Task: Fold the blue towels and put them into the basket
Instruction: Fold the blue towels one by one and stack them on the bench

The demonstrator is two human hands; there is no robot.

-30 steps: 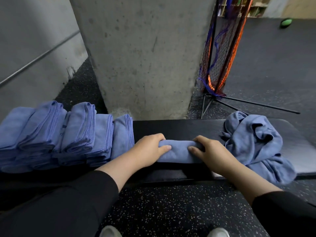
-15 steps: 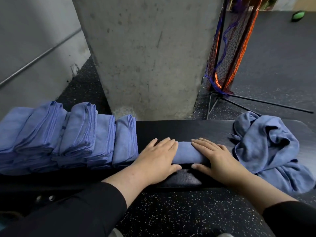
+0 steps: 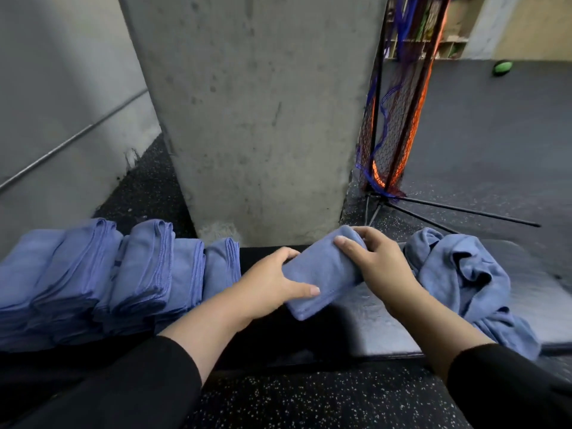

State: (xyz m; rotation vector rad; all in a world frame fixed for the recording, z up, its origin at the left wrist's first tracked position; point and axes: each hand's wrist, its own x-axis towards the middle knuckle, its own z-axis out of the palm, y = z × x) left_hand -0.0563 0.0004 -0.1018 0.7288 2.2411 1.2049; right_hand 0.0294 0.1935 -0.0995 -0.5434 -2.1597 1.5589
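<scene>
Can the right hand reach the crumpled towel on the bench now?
Probably not at once: the right hand grips the folded towel together with the left hand. The crumpled towel lies close beside it, nothing between.

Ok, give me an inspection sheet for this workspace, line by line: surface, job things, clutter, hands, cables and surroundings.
Surface: black padded bench, towels on both ends.
Job things: folded towel held tilted above the bench; row of folded towels to the left; crumpled towel to the right. Basket: nothing seen.
Clutter: nothing seen.
Hands: left hand holds the folded towel's near end; right hand has a grip on its far end.
Cables: nothing seen.
Surroundings: concrete pillar behind the bench; net stand beside it; green ball on the speckled floor.
</scene>
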